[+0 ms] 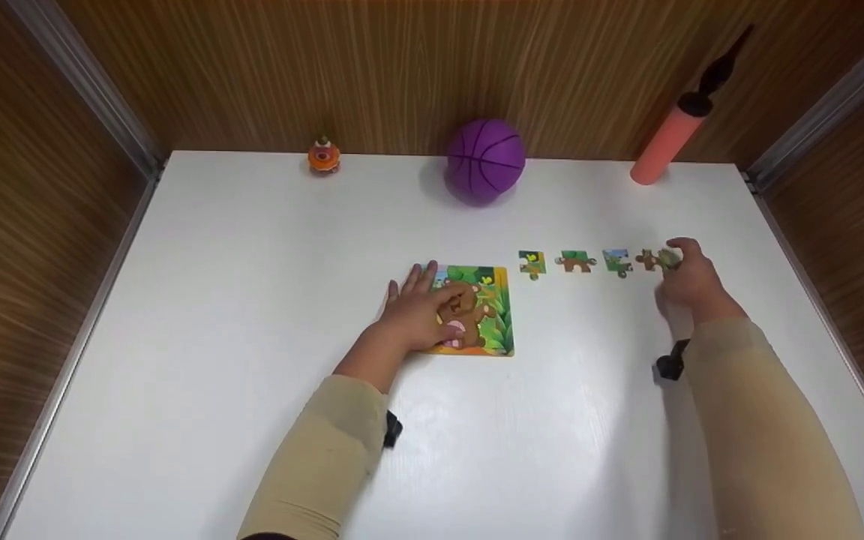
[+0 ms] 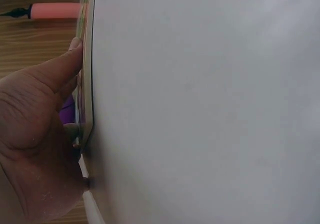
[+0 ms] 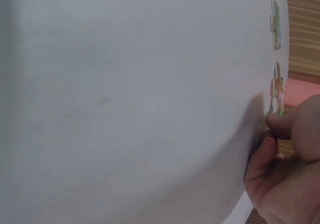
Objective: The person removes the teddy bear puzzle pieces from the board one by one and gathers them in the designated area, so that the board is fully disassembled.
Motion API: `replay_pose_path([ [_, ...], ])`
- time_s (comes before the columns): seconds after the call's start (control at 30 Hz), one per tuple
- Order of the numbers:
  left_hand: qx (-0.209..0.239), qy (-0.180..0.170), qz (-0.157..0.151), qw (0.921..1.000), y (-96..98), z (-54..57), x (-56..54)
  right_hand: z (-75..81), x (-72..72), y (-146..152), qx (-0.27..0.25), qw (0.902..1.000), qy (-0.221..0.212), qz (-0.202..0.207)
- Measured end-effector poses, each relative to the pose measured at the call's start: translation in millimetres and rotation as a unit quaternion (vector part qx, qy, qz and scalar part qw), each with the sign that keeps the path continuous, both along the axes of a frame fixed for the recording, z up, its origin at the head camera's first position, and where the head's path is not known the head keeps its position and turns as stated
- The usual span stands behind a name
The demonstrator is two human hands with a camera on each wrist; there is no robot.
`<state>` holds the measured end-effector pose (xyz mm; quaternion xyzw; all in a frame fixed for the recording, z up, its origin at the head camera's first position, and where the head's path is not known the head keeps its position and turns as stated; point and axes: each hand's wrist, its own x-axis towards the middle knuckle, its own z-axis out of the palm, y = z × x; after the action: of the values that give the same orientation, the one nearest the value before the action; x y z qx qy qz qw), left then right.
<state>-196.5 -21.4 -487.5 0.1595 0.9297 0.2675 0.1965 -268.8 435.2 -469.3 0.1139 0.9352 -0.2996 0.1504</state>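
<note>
My left hand (image 1: 411,315) rests with spread fingers on the left part of a square puzzle board (image 1: 503,322) that shows a brown bear among green leaves. In the left wrist view its thumb (image 2: 70,63) lies against the board, seen edge-on. Off to the right, my right hand (image 1: 691,281) pinches a small greenish puzzle piece (image 1: 670,259) between thumb and index finger, low at the table. Right beside that piece is a brown puzzle piece (image 1: 648,260). Further left in the same row lie a blue-green piece (image 1: 616,260), a brown-and-green piece (image 1: 575,262) and a yellow-green piece (image 1: 532,263).
Along the back of the white table (image 1: 252,262) stand an orange toy figure (image 1: 324,156), a purple ball (image 1: 485,159) and a pink hand pump (image 1: 666,142) leaning on the wood-grain back wall (image 1: 402,67). Wood-grain panels also close off both sides.
</note>
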Motion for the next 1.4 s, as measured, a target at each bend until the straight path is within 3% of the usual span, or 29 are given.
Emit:
replay_pose_path([
  [0.43,-0.002,0.002,0.0,1.0,1.3,1.6,-0.6,-4.3,3.4,-1,-0.003,0.9995,0.021,-0.022],
  [0.67,-0.001,-0.004,0.003,1.0,3.5,1.2,-3.1,-7.4,11.6,-13,0.028,0.9976,0.047,-0.042],
  [0.83,-0.004,0.005,0.009,0.9999,3.0,-1.0,-3.3,-7.7,17.9,-35,0.081,0.9932,0.083,-0.006],
  [1.03,-0.006,0.005,0.018,0.9998,1.9,-1.9,-2.4,-3.9,23.4,-62,0.093,0.9849,0.141,0.04],
  [1.4,-0.007,0.002,0.021,0.9998,2.2,-3.5,-4.0,1.7,33.9,-107,0.133,0.9591,0.213,0.131],
])
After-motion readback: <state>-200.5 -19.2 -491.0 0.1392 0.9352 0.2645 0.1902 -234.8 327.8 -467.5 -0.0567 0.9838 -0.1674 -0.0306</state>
